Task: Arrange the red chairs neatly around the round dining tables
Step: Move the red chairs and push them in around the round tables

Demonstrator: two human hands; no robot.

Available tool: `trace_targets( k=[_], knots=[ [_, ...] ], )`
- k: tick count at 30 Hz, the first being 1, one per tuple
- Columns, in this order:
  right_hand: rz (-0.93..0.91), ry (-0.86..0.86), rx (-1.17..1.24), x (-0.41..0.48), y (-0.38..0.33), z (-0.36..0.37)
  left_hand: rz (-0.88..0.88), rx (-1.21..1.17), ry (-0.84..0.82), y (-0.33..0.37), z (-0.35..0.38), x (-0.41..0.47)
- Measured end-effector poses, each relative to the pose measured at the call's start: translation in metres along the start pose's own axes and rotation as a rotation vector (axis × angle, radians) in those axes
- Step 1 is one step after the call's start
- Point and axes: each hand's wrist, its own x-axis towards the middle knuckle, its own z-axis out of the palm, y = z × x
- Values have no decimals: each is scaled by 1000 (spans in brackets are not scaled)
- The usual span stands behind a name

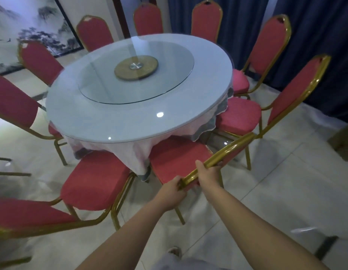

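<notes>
Gripping red chair (179,158): left hand (174,190), right hand (208,172)

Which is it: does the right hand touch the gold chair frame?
Touching. Head view shows the right hand curled round the gold chair frame.

Tablecloth (130,152) hides the legs of the round table (103,121) — near-left chair (23,213) and painting (23,26) cut by the left edge.

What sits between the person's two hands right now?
In the head view, only a short stretch of the red chair's gold top rail, which the left hand and the right hand both grip.
</notes>
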Motion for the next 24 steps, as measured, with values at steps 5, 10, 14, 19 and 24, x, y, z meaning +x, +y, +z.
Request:
trace_targets(
  k=[5,10,14,19,24],
  knots=[
    [105,-271,-200,-17,7,-51,105,151,-182,4,-23,20],
    [115,46,-265,-35,40,-141,264,24,-269,45,-40,33],
    [56,201,-217,-46,30,-193,387,-54,-285,93,-47,52],
    [-111,293,-177,-23,-22,-243,432,-50,-278,153,-35,95],
    [-171,263,-150,31,-59,-297,438,10,-270,218,1,140]
  ],
)
